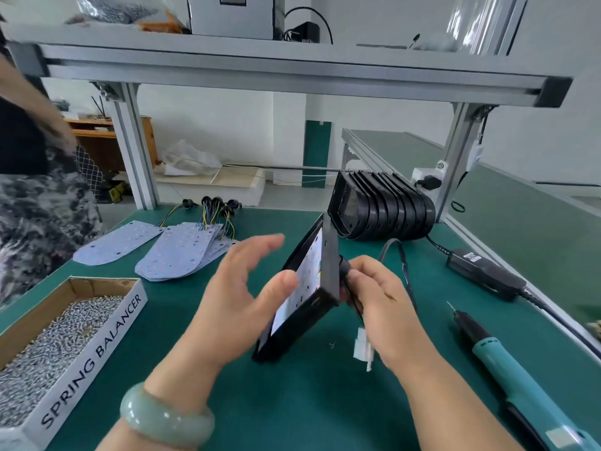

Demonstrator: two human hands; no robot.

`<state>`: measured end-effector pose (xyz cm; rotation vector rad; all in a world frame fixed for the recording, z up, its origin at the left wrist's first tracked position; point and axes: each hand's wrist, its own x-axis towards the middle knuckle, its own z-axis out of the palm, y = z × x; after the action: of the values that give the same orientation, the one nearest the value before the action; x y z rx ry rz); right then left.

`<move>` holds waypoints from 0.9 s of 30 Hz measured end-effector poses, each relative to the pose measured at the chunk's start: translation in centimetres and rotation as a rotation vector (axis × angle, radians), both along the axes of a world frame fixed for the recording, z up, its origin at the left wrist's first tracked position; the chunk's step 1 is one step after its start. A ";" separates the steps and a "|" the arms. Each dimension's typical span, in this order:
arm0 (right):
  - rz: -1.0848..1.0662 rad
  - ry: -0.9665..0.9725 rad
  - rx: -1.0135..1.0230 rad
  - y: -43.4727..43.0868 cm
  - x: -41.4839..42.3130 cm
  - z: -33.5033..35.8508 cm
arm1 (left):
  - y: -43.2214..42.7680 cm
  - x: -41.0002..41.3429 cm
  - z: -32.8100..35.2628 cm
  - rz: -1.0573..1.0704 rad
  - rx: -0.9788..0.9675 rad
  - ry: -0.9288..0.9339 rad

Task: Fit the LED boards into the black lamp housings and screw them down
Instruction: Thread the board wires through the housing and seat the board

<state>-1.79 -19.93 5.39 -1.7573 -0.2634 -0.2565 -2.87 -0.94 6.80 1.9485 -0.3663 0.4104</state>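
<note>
A black lamp housing point(320, 299) stands tilted on its edge at the middle of the green mat, with a white LED board point(300, 288) inside it. My left hand point(240, 294) is spread beside the housing, and its thumb presses on the board. Behind the housing my right hand point(382, 307) pinches the black cable gland and wires at its back. A white connector point(364, 349) hangs below that hand. More LED boards point(182, 252) with coloured wires lie fanned out at the back left. Several empty black housings point(382, 209) are stacked on their sides at the back right.
A cardboard box of screws point(61, 340) marked SPRING BALANCER sits at the front left. A teal electric screwdriver point(517, 375) lies at the right, with its black power adapter point(484, 273) behind it. Aluminium frame posts point(135, 148) carry a shelf overhead. Another person's patterned clothing point(39, 216) is at the far left.
</note>
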 end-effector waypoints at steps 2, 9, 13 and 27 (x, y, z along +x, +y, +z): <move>0.098 -0.005 0.048 -0.1 0.0 -0.2 | 0.4 1.1 -0.1 -0.027 0.038 0.189; 0.109 -0.076 -0.056 -0.4 -0.2 0.1 | 1.2 3.1 -1.8 0.004 -0.179 0.301; -0.211 -0.223 -0.415 -1.0 -0.4 0.3 | 2.1 2.9 -2.1 0.171 -0.422 0.410; -0.240 -0.027 -1.138 0.1 0.2 -1.2 | 2.8 2.2 -1.5 0.071 -0.715 0.719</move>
<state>-1.59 -19.79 4.17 -2.9223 -0.2284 -0.3322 -0.68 1.89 5.34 1.2833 0.2900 -0.1296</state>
